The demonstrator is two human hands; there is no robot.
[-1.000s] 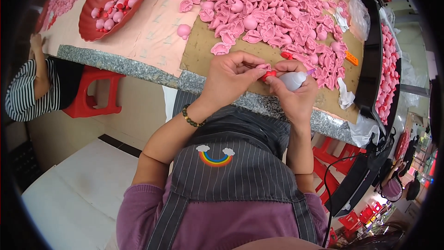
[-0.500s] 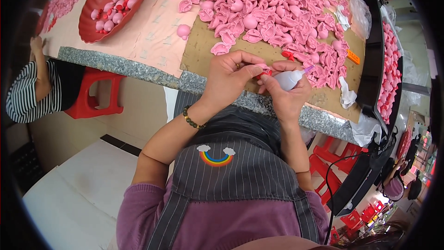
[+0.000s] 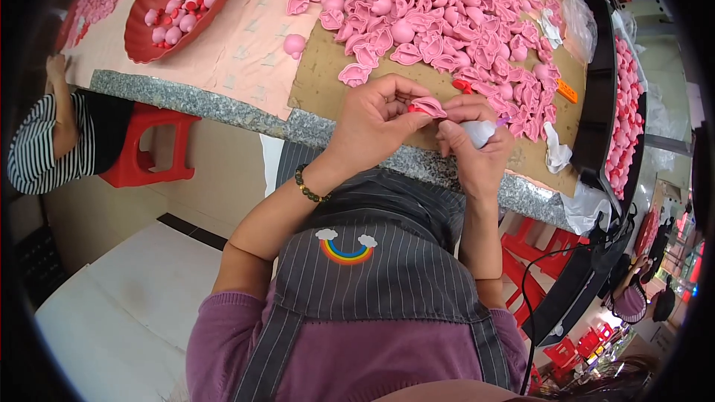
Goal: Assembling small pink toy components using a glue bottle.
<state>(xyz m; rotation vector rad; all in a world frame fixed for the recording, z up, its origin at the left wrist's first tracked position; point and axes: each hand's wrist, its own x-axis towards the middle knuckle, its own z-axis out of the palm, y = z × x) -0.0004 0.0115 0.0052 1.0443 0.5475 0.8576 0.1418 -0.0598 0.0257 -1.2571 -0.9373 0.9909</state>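
Over the front edge of the table, my left hand (image 3: 376, 120) pinches a small pink moulded plastic piece with a red part (image 3: 430, 107) between thumb and fingers. My right hand (image 3: 477, 141) has its fingertips close against that piece. Tucked in the right palm is a white squeeze bottle (image 3: 479, 132) with a purple tip, partly covered by the fingers. Just beyond both hands, a big heap of pink plastic pieces (image 3: 417, 7) covers a brown board (image 3: 320, 82). A loose red piece (image 3: 462, 85) lies at the heap's near edge.
A red bowl (image 3: 138, 45) of pink and red balls stands at the far left, with a lone pink ball (image 3: 294, 45) right of it. On the right are an orange tool (image 3: 567, 91), crumpled white tissue (image 3: 556, 150) and a black tray (image 3: 596, 126). Another person's arm (image 3: 64, 97) shows at left.
The pink piece has turned so its hollow outline shows. My right hand has shifted slightly right, and the squeeze bottle has tilted deeper into its fingers.
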